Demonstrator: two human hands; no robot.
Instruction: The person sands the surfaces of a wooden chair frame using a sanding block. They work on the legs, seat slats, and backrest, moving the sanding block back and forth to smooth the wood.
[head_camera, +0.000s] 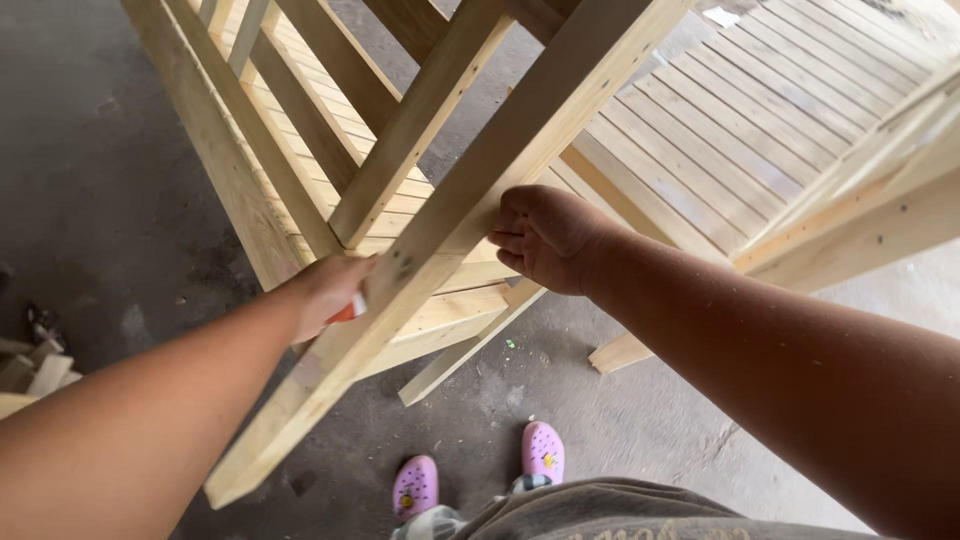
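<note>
Starting from the left edge, there's a wide stretch of bare grey concrete floor (90, 170) beside the woodwork, with a small heap of wood offcuts (28, 372) poking in at the frame's border, so there's decent room on that side. Next over is the left hand (328, 290), curled up against the long pine beam (430, 250) that runs diagonally from the bottom left up to the top middle; something small and orange-red (346, 312) peeks out under that hand, too hidden to say what it is or how tightly it's gripped. The beam's lower end hangs free over the floor, and its upper part lies across a slatted pine frame (300, 150). On the beam's other edge, the right hand (545, 238) is clenched, fingers folded in, knuckles pressed against the wood. Down below, two pink clogs (480, 470) stand on the concrete, close to the beam's low end. Further right there's a second slatted panel (760, 120) with more rails crossing it, so that side is pretty crowded. Count: two hands, two clogs, two slatted panels, one beam in hand.
</note>
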